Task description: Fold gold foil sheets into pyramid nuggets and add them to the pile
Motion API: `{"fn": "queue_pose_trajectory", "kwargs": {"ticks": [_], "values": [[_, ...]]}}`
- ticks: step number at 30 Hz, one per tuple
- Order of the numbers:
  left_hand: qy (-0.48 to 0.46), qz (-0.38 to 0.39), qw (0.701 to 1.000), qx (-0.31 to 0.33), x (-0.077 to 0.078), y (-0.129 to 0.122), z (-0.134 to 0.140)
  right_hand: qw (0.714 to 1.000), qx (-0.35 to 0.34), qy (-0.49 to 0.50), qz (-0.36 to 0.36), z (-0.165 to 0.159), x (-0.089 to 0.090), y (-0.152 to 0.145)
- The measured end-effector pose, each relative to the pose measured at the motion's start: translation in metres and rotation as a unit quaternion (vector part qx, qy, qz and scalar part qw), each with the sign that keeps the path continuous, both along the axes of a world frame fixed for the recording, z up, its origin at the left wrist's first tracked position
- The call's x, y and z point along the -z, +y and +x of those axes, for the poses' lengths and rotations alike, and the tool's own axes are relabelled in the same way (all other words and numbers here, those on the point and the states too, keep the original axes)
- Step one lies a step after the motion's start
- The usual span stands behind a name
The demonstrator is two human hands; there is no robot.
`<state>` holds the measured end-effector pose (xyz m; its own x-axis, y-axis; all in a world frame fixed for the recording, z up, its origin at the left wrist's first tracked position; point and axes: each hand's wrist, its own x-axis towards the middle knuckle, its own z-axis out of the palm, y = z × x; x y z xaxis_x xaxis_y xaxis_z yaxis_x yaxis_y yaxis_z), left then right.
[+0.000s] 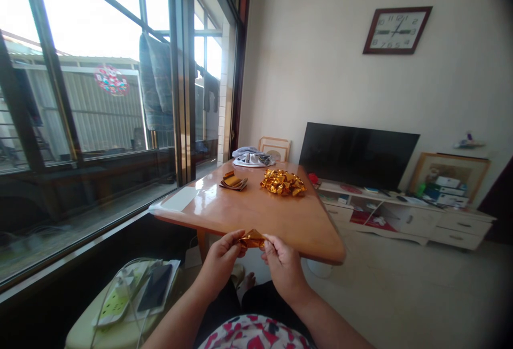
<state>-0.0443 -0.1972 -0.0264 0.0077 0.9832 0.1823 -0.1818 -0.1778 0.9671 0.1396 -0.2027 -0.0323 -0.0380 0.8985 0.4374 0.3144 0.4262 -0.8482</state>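
Between my two hands is a piece of shiny gold foil paper (253,238), folded with a peak at its top middle. My left hand (227,254) pinches its left end between thumb and fingers. The right end is pinched the same way by my right hand (281,261). Both hands are just in front of the table's near edge. Farther back on the table (248,215) lies a pile of folded gold foil pieces (284,182). To its left is a small stack of flat gold paper sheets (233,180).
Folded cloth (252,156) lies at the table's far end. A white sheet (176,199) is on its left corner. At lower left, a stool (80,333) bears a phone (155,286) and a power strip (116,301) with cables. A television (356,154) stands on a low cabinet (457,226).
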Motion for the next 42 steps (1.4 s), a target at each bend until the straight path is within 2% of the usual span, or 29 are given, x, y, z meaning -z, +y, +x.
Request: {"fn": "queue_pose_trajectory", "kwargs": {"ticks": [6, 14, 20, 25, 33, 38, 42], "values": [[-0.014, -0.028, 0.999, 0.017, -0.001, -0.001, 0.002, 0.999, -0.001, 0.004, -0.034, 0.003, 0.005, 0.006], [0.038, -0.010, 0.999, 0.024, -0.005, -0.003, 0.003, 0.999, -0.015, -0.048, -0.011, 0.003, -0.001, 0.001], [0.070, -0.013, 0.996, 0.045, -0.004, -0.002, 0.001, 0.999, -0.019, -0.043, -0.016, 0.003, 0.004, 0.003], [0.093, -0.009, 0.995, 0.031, -0.002, 0.000, 0.001, 0.999, 0.008, -0.029, -0.028, 0.001, 0.005, 0.003], [0.129, 0.001, 0.991, 0.025, 0.004, 0.003, 0.000, 0.999, -0.007, -0.019, -0.032, 0.000, 0.006, 0.003], [0.096, 0.044, 0.994, -0.011, 0.013, 0.006, 0.001, 0.999, -0.001, 0.002, -0.045, 0.002, 0.005, 0.004], [0.128, 0.068, 0.989, -0.006, 0.012, 0.004, 0.000, 0.998, -0.003, 0.017, -0.059, 0.003, 0.004, 0.004]]}}
